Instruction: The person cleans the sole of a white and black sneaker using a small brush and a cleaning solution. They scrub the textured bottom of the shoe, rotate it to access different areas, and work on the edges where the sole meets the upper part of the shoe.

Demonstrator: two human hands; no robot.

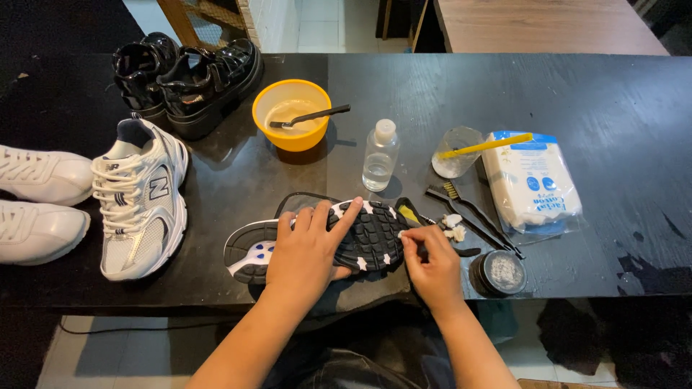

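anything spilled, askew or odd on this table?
A wet patch spreads over the black table at its right front edge. Used cotton bits lie loose beside the right hand. The left hand holds a sneaker sole-up.

Bare forearms, sleeveless, dark trousers

black matt wooden table top [562, 94], faintly grained | black rubber lugged sole of the upturned sneaker [367, 234], matt | silver-white mesh sneaker [140, 198], soft sheen | black patent platform shoes [194, 72], glossy | orange plastic bowl [268, 115], smooth | clear plastic bottle [379, 158] | glossy film pack of cotton pads [533, 180]
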